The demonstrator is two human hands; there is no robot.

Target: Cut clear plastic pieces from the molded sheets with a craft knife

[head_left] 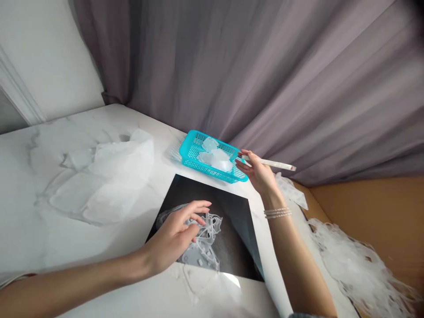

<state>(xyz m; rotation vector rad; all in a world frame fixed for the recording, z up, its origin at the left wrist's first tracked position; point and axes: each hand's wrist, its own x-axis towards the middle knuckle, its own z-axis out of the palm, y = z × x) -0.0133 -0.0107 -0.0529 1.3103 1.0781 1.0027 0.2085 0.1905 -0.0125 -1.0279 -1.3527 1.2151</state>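
Lacy film (200, 255) partly behind left hand (179, 232)

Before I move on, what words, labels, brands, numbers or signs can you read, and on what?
None can be read.
White stick in the right hand: any marks are too small and blurred to read.
Blue basket and black mat: no lettering that I can make out.

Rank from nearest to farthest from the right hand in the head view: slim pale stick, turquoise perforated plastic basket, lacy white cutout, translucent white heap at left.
1. Slim pale stick: in the right hand.
2. Turquoise basket: immediately left.
3. Lacy cutout: lower left.
4. White heap: far left.
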